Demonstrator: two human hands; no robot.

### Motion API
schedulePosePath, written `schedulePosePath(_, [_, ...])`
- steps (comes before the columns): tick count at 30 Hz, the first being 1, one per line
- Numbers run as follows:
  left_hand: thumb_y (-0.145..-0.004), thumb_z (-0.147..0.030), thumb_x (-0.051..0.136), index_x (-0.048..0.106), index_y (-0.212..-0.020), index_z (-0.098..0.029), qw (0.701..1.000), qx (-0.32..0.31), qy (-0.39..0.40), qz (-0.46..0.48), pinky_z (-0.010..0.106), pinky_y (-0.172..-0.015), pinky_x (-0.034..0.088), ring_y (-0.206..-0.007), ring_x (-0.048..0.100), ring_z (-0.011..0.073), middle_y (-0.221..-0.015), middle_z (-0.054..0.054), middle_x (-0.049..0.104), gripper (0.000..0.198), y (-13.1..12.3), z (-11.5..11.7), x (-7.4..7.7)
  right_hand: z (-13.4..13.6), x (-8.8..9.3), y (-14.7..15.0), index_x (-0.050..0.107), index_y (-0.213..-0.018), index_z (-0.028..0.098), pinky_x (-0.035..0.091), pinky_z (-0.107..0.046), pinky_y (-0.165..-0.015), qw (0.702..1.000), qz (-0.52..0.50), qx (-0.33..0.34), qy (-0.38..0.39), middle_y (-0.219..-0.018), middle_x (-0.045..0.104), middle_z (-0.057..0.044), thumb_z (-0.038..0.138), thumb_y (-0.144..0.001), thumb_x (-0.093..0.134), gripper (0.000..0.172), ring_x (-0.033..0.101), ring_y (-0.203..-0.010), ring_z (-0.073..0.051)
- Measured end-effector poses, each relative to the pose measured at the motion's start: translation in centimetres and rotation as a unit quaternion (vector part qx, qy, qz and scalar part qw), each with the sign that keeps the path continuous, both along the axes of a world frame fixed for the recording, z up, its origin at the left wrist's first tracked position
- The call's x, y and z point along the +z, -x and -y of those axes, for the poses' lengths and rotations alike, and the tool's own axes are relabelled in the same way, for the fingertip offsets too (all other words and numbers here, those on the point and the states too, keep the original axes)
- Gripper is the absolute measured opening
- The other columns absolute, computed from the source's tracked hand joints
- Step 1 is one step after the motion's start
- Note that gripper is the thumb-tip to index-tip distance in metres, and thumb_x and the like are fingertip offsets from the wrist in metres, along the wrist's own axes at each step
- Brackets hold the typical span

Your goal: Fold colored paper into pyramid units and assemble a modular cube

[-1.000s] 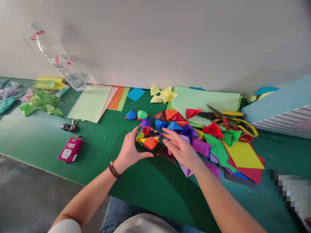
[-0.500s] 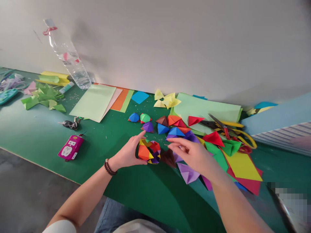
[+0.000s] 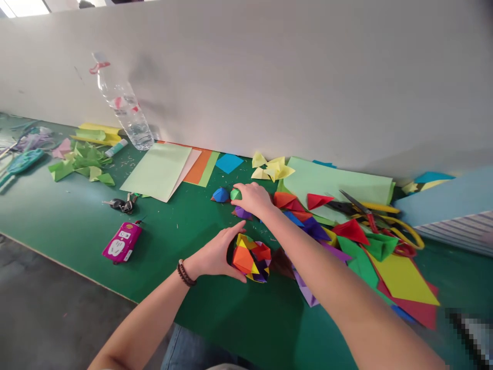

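Against a pale wall [image 3: 308, 82], a green table [image 3: 169, 226] runs across the width of the scene, with grey floor [image 3: 46, 293] showing beyond its near edge on the person's left. By the wall stands a clear plastic bottle [image 3: 129, 113]; to its left lie green paper scraps [image 3: 82, 162] and a glue stick [image 3: 116, 148]. Nearer the person on that side are a bunch of keys [image 3: 123, 204] and, just in front of it, a magenta case [image 3: 122, 242]. Flat sheets [image 3: 156, 169] of pale green, pink and orange paper overlap to the right of the bottle. Scissors [image 3: 362, 210] with yellow handles lie at far right, beside a loose spread of folded paper pieces [image 3: 350, 231] in red, green and purple.

Left hand [image 3: 215, 254]: low over the table, a dark bracelet [image 3: 185, 273] at the wrist, thumb and fingers well apart in an open curve. Between them, toward the middle of the table, is a many-coloured paper ring [image 3: 250, 258]; whether thumb or fingers press on it, I cannot tell.

Right hand [image 3: 254, 199]: forearm stretched obliquely across the table, back of the hand uppermost, fingers bent down at a green paper piece [image 3: 235, 195]. The fingertips are partly hidden, so I cannot tell whether they pinch it. A blue paper piece [image 3: 221, 195] lies just beside it on the left, and a purple paper piece [image 3: 242, 212] just nearer the person.
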State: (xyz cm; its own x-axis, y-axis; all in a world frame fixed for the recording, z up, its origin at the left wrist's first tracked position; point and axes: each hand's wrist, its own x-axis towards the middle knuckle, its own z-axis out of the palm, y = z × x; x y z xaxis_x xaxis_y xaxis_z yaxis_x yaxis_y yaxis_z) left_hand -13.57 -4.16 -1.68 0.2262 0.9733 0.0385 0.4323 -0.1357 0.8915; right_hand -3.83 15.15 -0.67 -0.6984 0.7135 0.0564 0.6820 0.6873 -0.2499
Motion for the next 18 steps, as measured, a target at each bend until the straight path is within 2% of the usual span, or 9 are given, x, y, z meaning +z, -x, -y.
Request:
schedulePosePath(4, [-0.054, -0.041, 0.09, 0.021, -0.154, -0.025, 1.0, -0.004, 0.01, 0.001, 0.053, -0.111, 0.039, -0.135, 0.046, 0.0357, -0.148, 0.018, 0.046, 0.123, 0.4, -0.1, -0.2, -0.2, 0.3, -0.4, 0.065, -0.117, 0.018, 0.05, -0.041, -0.085, 1.0, -0.008, -0.007, -0.006, -0.106, 0.073, -0.015, 0.038, -0.083, 0.069, 0.039, 0.062, -0.104, -0.033])
schedulePosePath(8, [-0.056, -0.04, 0.089, 0.025, -0.153, -0.025, 1.0, 0.003, 0.015, -0.002, 0.053, -0.111, 0.04, -0.135, 0.046, 0.0354, -0.148, 0.017, 0.045, 0.117, 0.6, -0.1, -0.2, 0.4, 2.0, -3.3, 0.058, -0.127, 0.018, 0.05, -0.042, -0.092, 0.997, -0.071, -0.028, -0.004, -0.119, 0.069, -0.014, 0.041, -0.087, 0.063, 0.047, 0.062, -0.111, -0.03])
schedulePosePath(10, [-0.057, -0.04, 0.089, 0.028, -0.152, -0.024, 1.0, 0.003, 0.007, -0.011, 0.052, -0.111, 0.04, -0.135, 0.046, 0.0352, -0.149, 0.016, 0.044, 0.113, 0.4, 0.0, -0.1, 1.4, 2.9, -6.1, 0.057, -0.127, 0.02, 0.052, -0.041, -0.092, 0.974, -0.205, -0.05, 0.082, -0.121, 0.068, -0.011, 0.042, -0.081, 0.07, 0.052, 0.063, -0.112, -0.028])
schedulePosePath(12, [-0.059, -0.04, 0.088, 0.028, -0.151, -0.025, 1.0, -0.001, -0.007, -0.019, 0.051, -0.111, 0.04, -0.135, 0.046, 0.0345, -0.15, 0.015, 0.044, 0.111, 0.1, 0.1, 0.1, 2.9, 3.6, -9.5, 0.059, -0.124, 0.025, 0.054, -0.043, -0.092, 0.943, -0.275, -0.069, 0.173, -0.124, 0.067, -0.009, 0.047, -0.078, 0.073, 0.053, 0.065, -0.11, -0.027])
schedulePosePath(15, [-0.06, -0.04, 0.088, 0.027, -0.151, -0.026, 0.999, -0.009, -0.031, -0.028, 0.05, -0.112, 0.04, -0.136, 0.046, 0.0337, -0.15, 0.014, 0.044, 0.11, -0.3, 0.2, 0.2, 5.4, 4.0, -14.2, 0.061, -0.121, 0.027, 0.054, -0.042, -0.096, 0.905, -0.316, -0.07, 0.276, -0.13, 0.063, -0.009, 0.046, -0.074, 0.076, 0.054, 0.063, -0.116, -0.028])
schedulePosePath(18, [-0.061, -0.042, 0.087, 0.028, -0.151, -0.026, 0.998, -0.018, -0.041, -0.043, 0.05, -0.111, 0.041, -0.135, 0.046, 0.0339, -0.149, 0.015, 0.045, 0.109, -0.6, 0.2, 0.2, 7.3, 3.8, -16.9, 0.061, -0.123, 0.028, 0.056, -0.042, -0.093, 0.901, -0.302, -0.061, 0.306, -0.131, 0.063, -0.008, 0.045, -0.074, 0.076, 0.054, 0.065, -0.113, -0.028])
